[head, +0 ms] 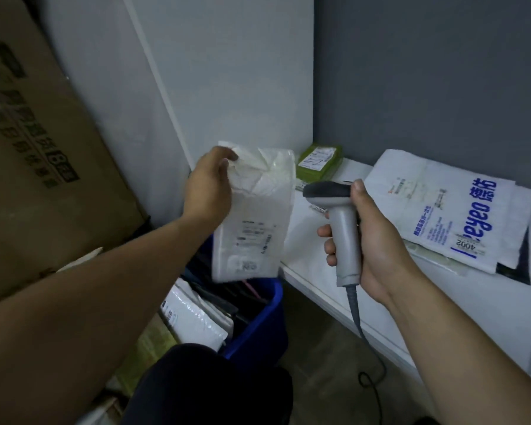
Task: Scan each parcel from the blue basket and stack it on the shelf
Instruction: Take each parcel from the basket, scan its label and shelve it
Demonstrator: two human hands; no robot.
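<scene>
The left hand (209,185) pinches a soft white plastic parcel (253,216) above the near blue basket (258,326); the right hand (371,237) grips a grey handheld scanner (339,222). The hanging, crumpled label may misread.

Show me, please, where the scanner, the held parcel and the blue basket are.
scanner (346,240), head view, on its grey handle.
held parcel (258,210), head view, on its middle.
blue basket (265,319), head view, on its outer wall.

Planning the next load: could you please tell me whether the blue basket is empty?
Not empty: a white parcel and darker ones lie inside the blue basket.
</scene>
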